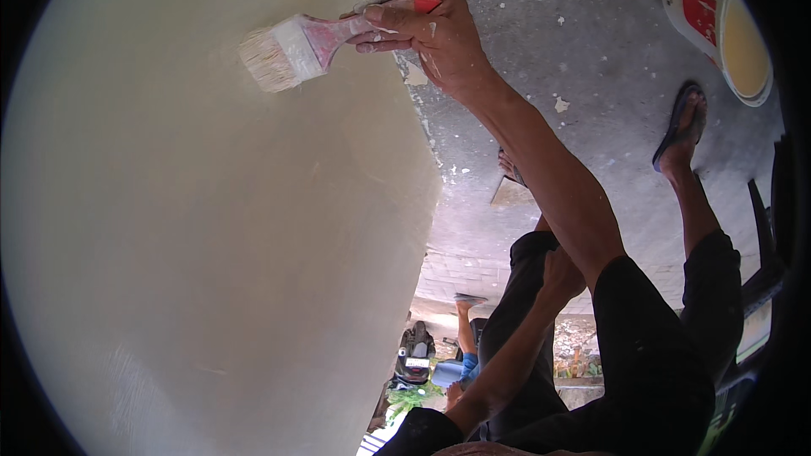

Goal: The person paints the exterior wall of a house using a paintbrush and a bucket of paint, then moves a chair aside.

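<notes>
A wide flat paintbrush (334, 34) with a red-and-white, paint-smeared handle is gripped in my right hand (422, 29), whose fingers and thumb wrap round it. Its pale, paint-stained bristles point left over the cream wall (211, 228); I cannot tell whether they touch it. White paint specks mark the right hand. My left hand (563, 276) is by my dark-trousered knee, partly behind my right forearm, and its fingers are hidden.
A white-and-red bucket (703, 4) of cream paint stands on the speckled grey floor (583, 59) at upper right, near my sandalled foot (686, 122). Dark chair-like bars (764, 279) rise at the right edge. Behind are another person's leg (465, 329) and a motorbike (414, 355).
</notes>
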The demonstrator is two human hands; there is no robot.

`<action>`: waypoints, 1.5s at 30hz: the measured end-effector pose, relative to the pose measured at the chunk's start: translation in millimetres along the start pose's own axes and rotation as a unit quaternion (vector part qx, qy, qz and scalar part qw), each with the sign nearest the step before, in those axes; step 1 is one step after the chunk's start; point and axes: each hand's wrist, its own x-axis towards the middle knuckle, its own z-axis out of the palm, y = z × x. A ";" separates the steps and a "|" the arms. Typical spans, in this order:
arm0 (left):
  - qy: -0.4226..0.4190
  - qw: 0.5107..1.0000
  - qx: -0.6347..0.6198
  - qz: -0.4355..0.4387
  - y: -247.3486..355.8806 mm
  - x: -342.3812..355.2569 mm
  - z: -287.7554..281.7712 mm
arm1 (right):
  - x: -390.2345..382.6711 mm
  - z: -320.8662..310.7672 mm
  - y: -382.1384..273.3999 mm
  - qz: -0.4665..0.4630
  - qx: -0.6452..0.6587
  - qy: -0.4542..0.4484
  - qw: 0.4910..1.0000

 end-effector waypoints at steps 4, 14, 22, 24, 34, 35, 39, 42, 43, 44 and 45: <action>-0.085 0.996 0.005 -0.008 16.6 -1.1 -2.8 | 30.8 -92.0 19.2 0.015 -0.082 0.130 0.988; -0.058 0.998 0.002 0.012 19.5 2.6 -4.4 | 29.4 -41.6 43.4 -0.109 -0.442 0.184 0.871; -0.107 0.992 0.019 -0.070 9.4 7.3 -8.6 | -3.3 50.9 -47.4 -0.037 -0.037 -0.031 0.998; -0.113 0.993 0.005 -0.030 31.3 10.8 -2.8 | 13.6 14.5 -54.4 -0.040 -0.074 -0.015 0.996; -0.087 0.994 -0.004 -0.058 17.1 10.3 -26.1 | 68.0 -85.3 38.2 -0.071 -0.348 0.164 0.920; -0.093 0.994 -0.002 -0.059 17.5 9.8 -23.0 | 65.4 -86.7 43.9 -0.088 -0.481 0.170 0.855; -0.058 0.998 -0.006 -0.038 24.0 8.5 -16.2 | 54.8 -50.6 45.9 -0.119 -0.440 0.181 0.872; -0.088 0.995 -0.017 -0.053 21.1 11.6 -15.4 | 22.3 24.5 9.2 -0.108 -0.404 0.116 0.901; -0.076 0.993 -0.032 -0.083 14.6 12.1 -10.4 | 10.2 46.4 -2.9 -0.116 -0.375 0.085 0.916; -0.067 0.990 -0.048 -0.110 10.5 12.4 -6.7 | -1.6 61.3 -16.7 -0.098 -0.311 0.051 0.944; -0.072 0.991 -0.052 -0.101 13.5 13.7 -4.9 | -12.1 67.5 -34.3 -0.079 -0.251 0.020 0.964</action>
